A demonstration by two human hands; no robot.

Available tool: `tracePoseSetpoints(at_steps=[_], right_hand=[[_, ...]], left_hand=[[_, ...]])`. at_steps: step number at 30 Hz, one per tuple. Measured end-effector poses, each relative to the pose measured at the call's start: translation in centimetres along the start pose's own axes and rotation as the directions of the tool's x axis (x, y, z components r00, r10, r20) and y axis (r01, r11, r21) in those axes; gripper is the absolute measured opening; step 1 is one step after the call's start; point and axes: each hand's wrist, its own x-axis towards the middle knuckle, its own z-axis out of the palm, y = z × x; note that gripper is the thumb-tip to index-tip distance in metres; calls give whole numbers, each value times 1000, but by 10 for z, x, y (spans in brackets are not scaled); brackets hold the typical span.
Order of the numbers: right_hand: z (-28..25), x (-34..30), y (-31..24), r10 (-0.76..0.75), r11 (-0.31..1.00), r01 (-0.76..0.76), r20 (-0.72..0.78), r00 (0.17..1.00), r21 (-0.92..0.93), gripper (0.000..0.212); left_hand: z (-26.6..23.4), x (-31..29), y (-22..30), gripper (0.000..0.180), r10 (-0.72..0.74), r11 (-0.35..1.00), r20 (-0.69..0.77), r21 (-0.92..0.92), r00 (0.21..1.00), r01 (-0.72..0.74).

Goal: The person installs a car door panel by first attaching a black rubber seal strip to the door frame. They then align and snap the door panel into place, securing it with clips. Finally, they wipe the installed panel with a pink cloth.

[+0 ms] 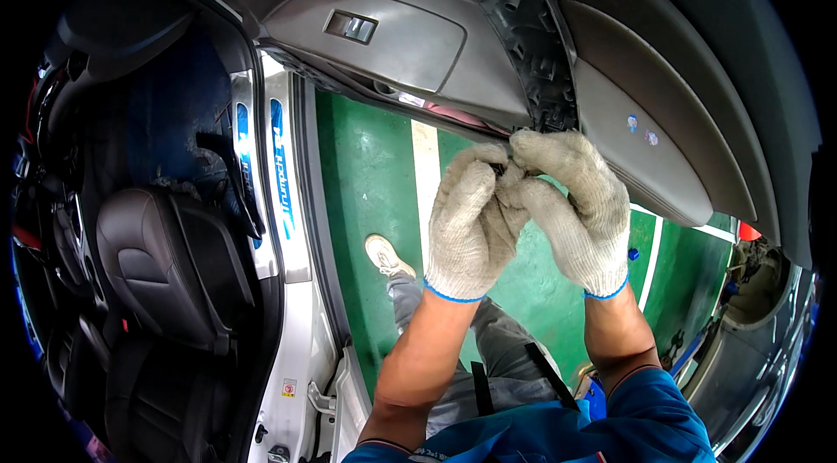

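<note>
My left hand [466,223] and my right hand [582,210], both in off-white knit work gloves with blue cuffs, meet fingertip to fingertip in front of the car door. The fingers of both are closed. A small dark piece [499,169] shows at the left fingertips; its kind is too hidden to tell, and so is whatever the right fingers pinch. Just beyond the fingertips lies the lower end of a black ribbed plastic strip [523,36] that runs down the open door's inner panel [384,62]. Whether the hands touch the strip cannot be made out.
A window switch [350,26] sits in the door panel, with a grey armrest pocket [645,140] to the right. On the left are the white sill [301,358] and a dark leather seat [161,262]. Green floor [362,175] with white lines lies below, beside my shoe [386,255].
</note>
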Motion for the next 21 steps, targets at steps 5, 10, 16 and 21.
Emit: tracePoseSetpoints(at_steps=[5,10,16,21], right_hand=[[2,4,2,-13,999,13,10,1000,38,30],[4,3,3,19,1000,-19,1,1000,24,29],[10,4,9,0,1000,1,-32,999,7,22],[12,2,9,32,999,-27,-113,993,41,20]], left_hand=[[1,0,-4,25,15,994,-116,108,993,-2],[8,1,-9,29,50,976,-203,217,978,-5],[5,3,-8,27,59,972,-175,233,983,-17],[16,2,-16,27,214,943,-226,302,950,-141]])
